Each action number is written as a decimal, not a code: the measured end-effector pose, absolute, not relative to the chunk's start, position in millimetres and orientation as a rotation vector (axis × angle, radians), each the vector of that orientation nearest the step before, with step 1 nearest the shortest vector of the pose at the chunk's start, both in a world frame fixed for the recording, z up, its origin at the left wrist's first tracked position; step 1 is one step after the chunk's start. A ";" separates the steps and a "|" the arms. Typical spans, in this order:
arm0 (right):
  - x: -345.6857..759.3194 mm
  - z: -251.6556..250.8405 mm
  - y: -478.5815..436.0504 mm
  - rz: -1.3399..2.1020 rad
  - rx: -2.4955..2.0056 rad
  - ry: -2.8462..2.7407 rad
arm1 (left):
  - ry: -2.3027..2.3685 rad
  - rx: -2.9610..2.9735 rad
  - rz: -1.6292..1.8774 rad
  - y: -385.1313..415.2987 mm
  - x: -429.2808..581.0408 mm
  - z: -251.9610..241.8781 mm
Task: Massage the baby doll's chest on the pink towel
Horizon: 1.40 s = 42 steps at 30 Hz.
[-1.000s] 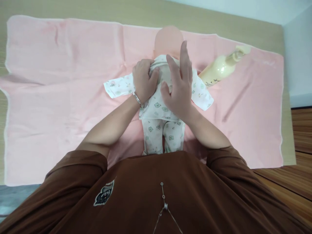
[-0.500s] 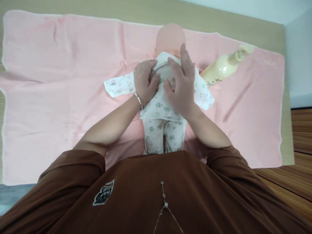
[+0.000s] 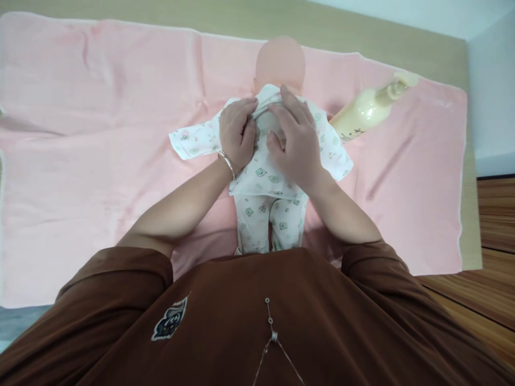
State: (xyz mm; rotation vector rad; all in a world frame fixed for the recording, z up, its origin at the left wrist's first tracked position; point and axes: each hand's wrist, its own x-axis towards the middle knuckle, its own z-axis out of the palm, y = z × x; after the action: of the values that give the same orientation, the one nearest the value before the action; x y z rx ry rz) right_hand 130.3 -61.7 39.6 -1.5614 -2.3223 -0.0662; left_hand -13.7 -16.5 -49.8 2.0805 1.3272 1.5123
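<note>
A doll lies on a pink blanket, its smooth head pointing away from me. It wears a white printed top with both sleeves spread outward, and matching trousers. My left hand, with a bangle at the wrist, rests on the left side of the top, its fingers laid near the collar. Across from it, my right hand lies on the upper right of the top with fingers apart, their tips at the folded cloth below the neck. Neither hand visibly grips the fabric.
A pale yellow pump bottle lies on its side on the blanket, right of the doll's sleeve. The light wooden table shows beyond the blanket's edge. A brown wood-grain surface is at the right.
My right hand's raised fingers have come down onto the top near the collar. My left hand stays on the left side, its thumb closer to its fingers. The view has shifted slightly.
</note>
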 end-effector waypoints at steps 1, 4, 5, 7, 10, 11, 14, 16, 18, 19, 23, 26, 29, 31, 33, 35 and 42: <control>130.9 44.2 -65.2 -0.096 -1.564 -2.302 | 1.339 2.077 1.488 -16.9 -14.1 -49.4; 131.1 49.7 -72.4 -0.233 -1.569 -2.220 | 1.385 2.076 1.428 -18.0 -15.2 -48.4; 130.4 48.1 -72.7 -0.278 -1.567 -2.191 | 1.383 2.078 1.448 -18.0 -15.3 -48.4; 128.0 41.1 -70.2 -0.321 -1.578 -2.157 | 1.344 2.076 1.523 -17.8 -15.3 -49.2; 123.9 27.8 -62.0 -0.168 -1.638 -2.234 | 1.263 2.070 1.637 -17.0 -14.5 -51.1; 123.1 24.8 -59.4 -0.093 -1.646 -2.273 | 1.250 2.071 1.651 -16.8 -14.1 -51.7; 124.2 25.0 -55.7 0.010 -1.631 -2.348 | 1.236 2.072 1.668 -16.9 -13.4 -52.0; 127.3 33.1 -57.6 -0.005 -1.617 -2.351 | 1.241 2.067 1.670 -17.3 -13.4 -50.8; 131.1 44.6 -61.9 -0.040 -1.585 -2.330 | 1.249 2.069 1.658 -17.9 -13.8 -48.6; 132.8 50.2 -64.4 -0.061 -1.568 -2.307 | 1.251 2.071 1.646 -18.2 -14.2 -47.3; 135.1 60.4 -71.5 -0.168 -1.588 -2.183 | 1.251 2.077 1.602 -18.3 -15.9 -44.9; 130.5 50.8 -69.6 -0.204 -1.635 -2.177 | 1.323 2.011 1.540 -16.0 -16.4 -48.0; 125.3 34.8 -63.0 -0.072 -1.700 -2.286 | 1.318 1.954 1.490 -12.5 -16.4 -51.8; 124.4 28.8 -59.9 0.022 -1.685 -2.346 | 1.313 1.979 1.498 -11.0 -16.2 -52.1; 125.7 30.2 -59.8 0.059 -1.647 -2.364 | 1.350 2.015 1.523 -11.2 -15.6 -50.0; 128.0 37.4 -62.1 0.049 -1.627 -2.348 | 1.371 2.049 1.526 -13.2 -15.0 -46.1; 126.3 36.6 -62.2 -0.130 -1.657 -2.246 | 1.403 2.076 1.440 -19.8 -15.4 -38.5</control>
State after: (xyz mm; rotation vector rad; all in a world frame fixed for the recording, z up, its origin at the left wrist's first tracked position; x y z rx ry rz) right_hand 126.3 -62.2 36.6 -1.6572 -2.2464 -0.1304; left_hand -15.4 -19.8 -38.5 2.0764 1.4031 1.4397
